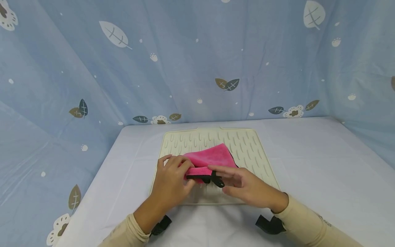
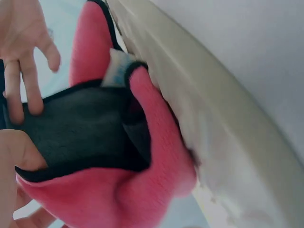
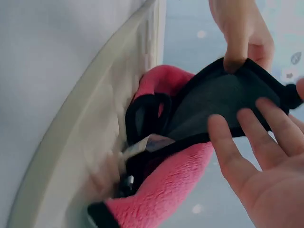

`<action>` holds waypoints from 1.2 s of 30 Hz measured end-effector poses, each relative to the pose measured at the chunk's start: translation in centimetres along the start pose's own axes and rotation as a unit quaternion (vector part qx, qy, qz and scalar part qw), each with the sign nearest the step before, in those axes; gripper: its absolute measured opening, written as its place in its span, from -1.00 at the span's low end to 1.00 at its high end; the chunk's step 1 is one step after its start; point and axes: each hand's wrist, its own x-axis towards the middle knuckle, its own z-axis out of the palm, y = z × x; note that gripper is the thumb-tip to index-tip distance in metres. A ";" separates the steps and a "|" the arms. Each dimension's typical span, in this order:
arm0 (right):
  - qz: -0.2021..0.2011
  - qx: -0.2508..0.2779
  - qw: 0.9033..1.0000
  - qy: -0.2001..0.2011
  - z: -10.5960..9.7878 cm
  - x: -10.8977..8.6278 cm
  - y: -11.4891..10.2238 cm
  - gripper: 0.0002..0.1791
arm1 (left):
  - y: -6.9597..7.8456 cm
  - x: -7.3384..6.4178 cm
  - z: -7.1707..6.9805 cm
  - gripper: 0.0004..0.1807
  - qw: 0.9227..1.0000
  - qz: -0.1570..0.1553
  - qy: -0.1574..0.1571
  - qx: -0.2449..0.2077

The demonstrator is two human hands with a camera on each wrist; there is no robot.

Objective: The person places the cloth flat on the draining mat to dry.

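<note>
A pink, black-edged fabric piece [image 1: 214, 156] is held open by two hands over a ridged cream mat.
In the head view, the piece is seen above the middle of the mat [image 1: 251, 151], which is laid on a white-covered table [image 1: 308, 154]; its near edge is pinched by the left hand [image 1: 172, 178], and the right hand [image 1: 248, 188] is held at its other side. In the left wrist view, a dark lining [image 2: 80, 128] and a pale tag [image 2: 118, 69] are exposed. In the right wrist view, the right fingers are spread and straight across the lining's edge; how firmly they are pressed cannot be told.
</note>
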 end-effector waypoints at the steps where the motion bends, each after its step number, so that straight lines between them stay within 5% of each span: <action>1: 0.000 -0.002 1.000 0.015 -0.1 0.0 0.0 -0.36 | -0.2 0.1 -0.1 -0.74 1.000 -0.008 -0.001 0.000; 11: 0.004 -0.025 0.988 0.153 -1.0 0.2 0.0 -0.49 | -1.8 0.4 -0.1 -0.63 0.998 -0.063 -0.006 0.004; 22: -0.008 -0.078 0.975 0.210 -1.9 -0.2 -0.2 -0.49 | -3.0 0.6 0.1 -0.61 0.997 -0.080 0.019 0.012; 31: 0.011 -0.119 0.962 0.246 -3.5 -0.6 -0.9 -0.39 | -3.5 0.9 -0.4 -0.72 0.995 -0.049 0.085 -0.019; 36: -0.027 -0.118 0.963 0.242 -4.3 -0.9 -1.1 -0.54 | -3.3 1.0 -0.7 -0.75 0.997 -0.011 0.063 -0.048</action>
